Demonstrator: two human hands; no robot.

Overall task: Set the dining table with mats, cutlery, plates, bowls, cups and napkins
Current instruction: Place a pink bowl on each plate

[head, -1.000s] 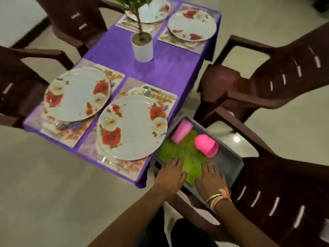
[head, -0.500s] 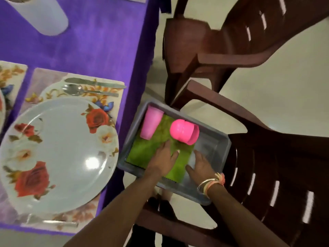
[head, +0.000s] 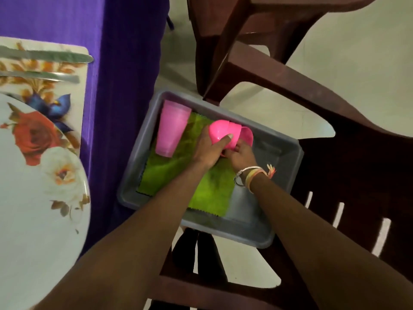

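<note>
A grey tray (head: 279, 182) sits on a brown chair beside the table. Inside it lie green napkins (head: 207, 193), a stack of pale pink cups (head: 172, 130) on its side, and a stack of bright pink bowls (head: 225, 134). My left hand (head: 210, 148) grips the outermost bowl, thumb over its rounded base. From the right side, my right hand (head: 242, 153) holds the bowls behind it; its fingers are partly hidden. A flowered plate (head: 40, 175) lies on a floral mat (head: 73, 86) with a knife (head: 51, 56) and another piece of cutlery (head: 55, 77).
The purple tablecloth (head: 125, 52) hangs down just left of the tray. A brown chair armrest (head: 279, 81) crosses above the tray, and the chair back (head: 357, 209) stands to the right. Pale floor shows beyond.
My view has dropped closer to the tray. Both hands left the green napkins and moved up to the pink bowls, which they now hold.
</note>
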